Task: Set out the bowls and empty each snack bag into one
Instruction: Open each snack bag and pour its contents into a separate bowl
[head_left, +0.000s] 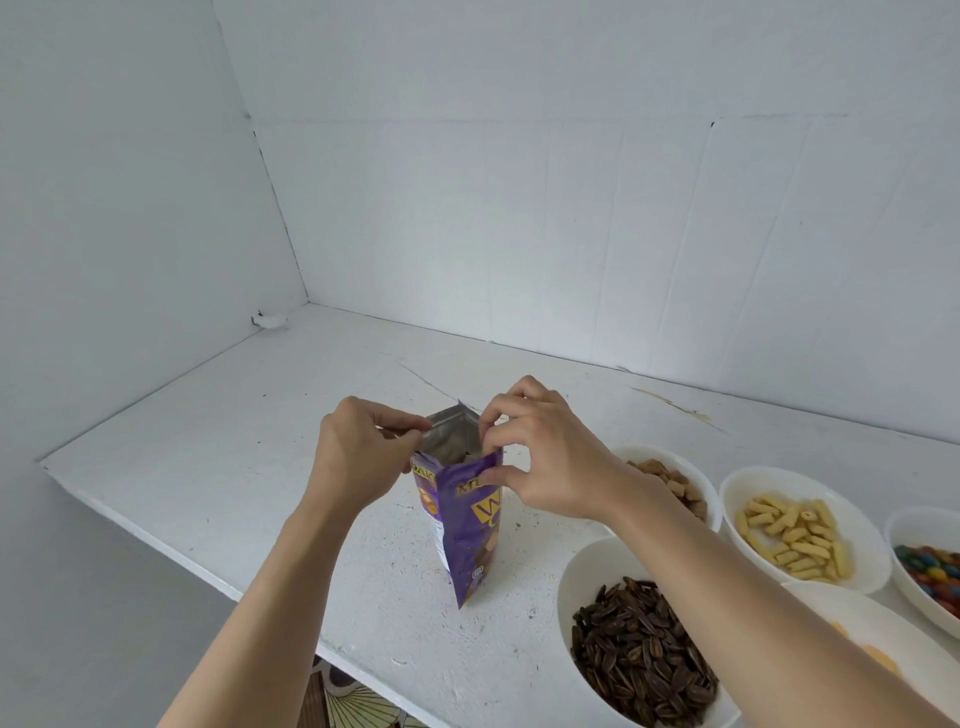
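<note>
At the middle of the white table (234, 467), holds a purple snack bag (467, 525) upright, just left of the bowl of sunflower seeds (587, 566). Pinches the left lip with the left hand (358, 452), the right lip with the right hand (545, 462), thumbs against curled fingertips. Looks like spreading the mouth before pouring. Calls next for lifting and tipping over a bowl; none unfilled in view.

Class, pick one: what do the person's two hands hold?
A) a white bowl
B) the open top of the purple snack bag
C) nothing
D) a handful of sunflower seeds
B: the left hand and the right hand each pinch an edge of the purple snack bag at its open top.
</note>
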